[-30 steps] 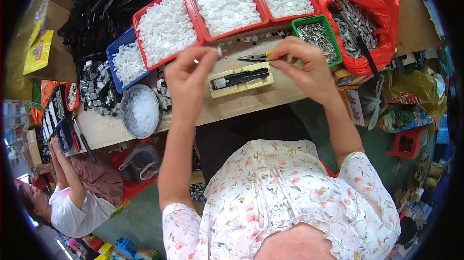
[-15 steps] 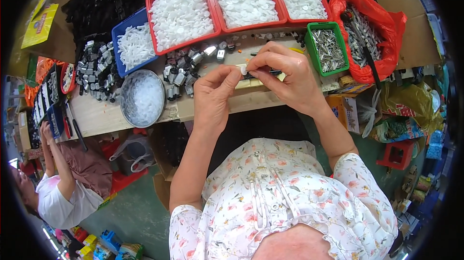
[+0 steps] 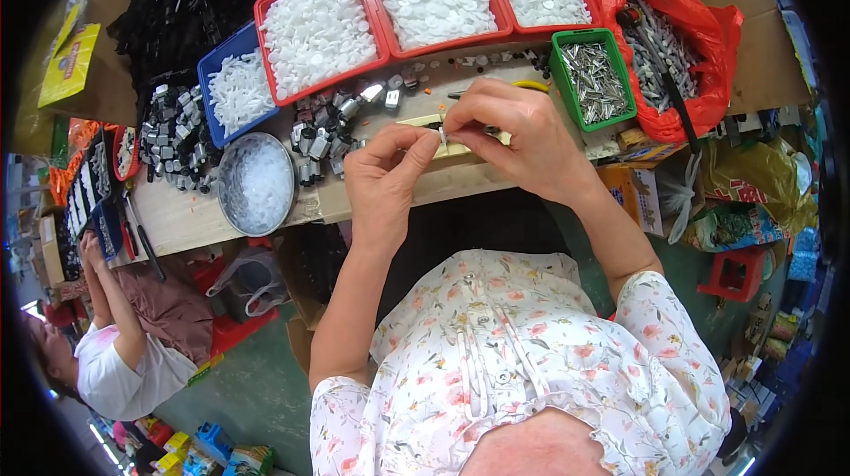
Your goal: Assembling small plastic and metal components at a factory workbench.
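Observation:
Over the near edge of the table, my left hand (image 3: 386,177) and my right hand (image 3: 524,141) meet with fingertips almost touching. Thumb and forefinger of each are pinched together. Between them is a small white plastic piece (image 3: 444,134), with something dark beside it; its exact shape is too small to make out. The right fingers partly cover a dark part behind. Just under the fingertips lies a pale yellow strip (image 3: 456,149) on the table. Loose silver-and-black metal parts (image 3: 319,135) are heaped beyond my left hand, and yellow-handled pliers (image 3: 529,85) lie past my right.
Red trays (image 3: 452,46) of white plastic pieces line the back. A blue tray (image 3: 209,104) and metal bowl (image 3: 232,226) stand left. Rightward are a green basket (image 3: 613,122) of metal pins and a red bag (image 3: 719,29). A co-worker (image 3: 124,374) sits at far left.
The view has shifted slightly, so the trays appear farther left. My fingertips have come down a little, and the white piece between them has turned and shows less.

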Demonstrator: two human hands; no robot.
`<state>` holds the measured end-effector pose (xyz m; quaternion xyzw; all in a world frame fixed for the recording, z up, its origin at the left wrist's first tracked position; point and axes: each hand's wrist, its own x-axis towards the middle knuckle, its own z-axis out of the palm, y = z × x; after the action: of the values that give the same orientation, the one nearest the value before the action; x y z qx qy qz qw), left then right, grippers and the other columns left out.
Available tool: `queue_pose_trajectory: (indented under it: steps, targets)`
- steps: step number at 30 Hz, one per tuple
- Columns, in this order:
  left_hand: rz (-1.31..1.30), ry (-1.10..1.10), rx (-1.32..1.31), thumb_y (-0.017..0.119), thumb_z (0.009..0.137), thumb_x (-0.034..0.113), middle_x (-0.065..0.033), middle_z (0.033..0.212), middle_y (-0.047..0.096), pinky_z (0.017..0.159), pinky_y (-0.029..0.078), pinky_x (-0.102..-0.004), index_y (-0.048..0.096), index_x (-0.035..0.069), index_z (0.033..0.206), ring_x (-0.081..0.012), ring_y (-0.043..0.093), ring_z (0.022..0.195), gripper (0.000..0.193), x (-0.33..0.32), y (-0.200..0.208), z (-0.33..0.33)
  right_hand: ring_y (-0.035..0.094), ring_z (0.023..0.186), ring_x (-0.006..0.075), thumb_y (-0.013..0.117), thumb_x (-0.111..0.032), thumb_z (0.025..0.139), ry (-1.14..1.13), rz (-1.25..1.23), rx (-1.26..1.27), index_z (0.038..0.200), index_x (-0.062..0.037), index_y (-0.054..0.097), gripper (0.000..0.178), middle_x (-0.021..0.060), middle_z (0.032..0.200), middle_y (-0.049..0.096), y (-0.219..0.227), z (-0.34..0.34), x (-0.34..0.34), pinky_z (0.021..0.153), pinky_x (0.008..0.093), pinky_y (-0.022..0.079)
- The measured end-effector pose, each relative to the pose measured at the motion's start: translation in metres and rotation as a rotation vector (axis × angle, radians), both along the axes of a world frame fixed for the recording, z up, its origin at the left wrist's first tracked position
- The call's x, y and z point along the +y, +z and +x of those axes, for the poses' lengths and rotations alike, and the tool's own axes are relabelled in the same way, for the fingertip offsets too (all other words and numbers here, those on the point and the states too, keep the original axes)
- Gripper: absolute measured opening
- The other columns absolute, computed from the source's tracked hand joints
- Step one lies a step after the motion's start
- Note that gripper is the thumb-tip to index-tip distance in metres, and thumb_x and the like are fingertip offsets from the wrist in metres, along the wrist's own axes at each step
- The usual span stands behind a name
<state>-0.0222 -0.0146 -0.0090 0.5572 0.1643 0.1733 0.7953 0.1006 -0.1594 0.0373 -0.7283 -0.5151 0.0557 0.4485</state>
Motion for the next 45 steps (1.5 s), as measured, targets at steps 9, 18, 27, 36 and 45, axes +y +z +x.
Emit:
queue_pose_trajectory:
  steps: [9, 18, 27, 36, 45]
  targets:
    - [-0.491, 0.112, 0.078, 0.075, 0.090, 0.012, -0.0021, 0.084, 0.070, 0.063, 0.039, -0.0210, 0.074, 0.000, 0.101, -0.0057, 0.055, 0.070, 0.016, -0.015, 0.006, -0.002, 0.066, 0.077, 0.0234, 0.077, 0.002, 0.077, -0.132, 0.242, 0.026, 0.088, 0.0007, 0.068, 0.014, 0.0098, 0.085, 0.067, -0.025, -0.016, 0.004, 0.067, 0.0325, 0.052]
    - [-0.152, 0.050, 0.064, 0.076, 0.090, 0.010, -0.0019, 0.084, 0.069, 0.063, 0.042, -0.0204, 0.074, 0.000, 0.102, -0.0055, 0.057, 0.074, 0.016, -0.006, -0.003, -0.018, 0.066, 0.081, 0.0248, 0.075, 0.006, 0.079, -0.035, 0.189, 0.027, 0.092, 0.0024, 0.068, 0.016, 0.0120, 0.088, 0.066, -0.027, -0.015, 0.011, 0.070, 0.0327, 0.052]
    - [0.489, 0.022, -0.062, 0.075, 0.087, 0.005, -0.0048, 0.101, 0.068, 0.067, 0.046, -0.0233, 0.072, 0.002, 0.113, -0.0101, 0.061, 0.084, 0.026, 0.008, -0.001, -0.016, 0.063, 0.084, 0.0264, 0.071, 0.005, 0.082, 0.022, 0.112, 0.056, 0.093, 0.0019, 0.063, 0.014, 0.0117, 0.090, 0.063, -0.027, -0.017, 0.014, 0.074, 0.0346, 0.051]
    - [0.779, 0.068, -0.010, 0.079, 0.082, 0.005, -0.0064, 0.106, 0.067, 0.071, 0.047, -0.0261, 0.073, 0.005, 0.115, -0.0151, 0.062, 0.092, 0.034, 0.009, -0.009, -0.010, 0.063, 0.085, 0.0276, 0.070, 0.006, 0.082, -0.014, 0.106, 0.040, 0.095, 0.0007, 0.064, 0.016, 0.0121, 0.093, 0.062, -0.046, -0.011, 0.011, 0.073, 0.0352, 0.050]
    - [1.247, 0.119, -0.078, 0.080, 0.075, 0.006, -0.0099, 0.103, 0.063, 0.082, 0.049, -0.0420, 0.073, 0.003, 0.106, -0.0315, 0.058, 0.098, 0.032, 0.009, -0.030, -0.009, 0.061, 0.088, 0.0302, 0.072, -0.001, 0.080, -0.078, 0.047, -0.143, 0.093, -0.0016, 0.063, 0.016, 0.0114, 0.098, 0.060, -0.069, 0.002, 0.012, 0.077, 0.0397, 0.048]
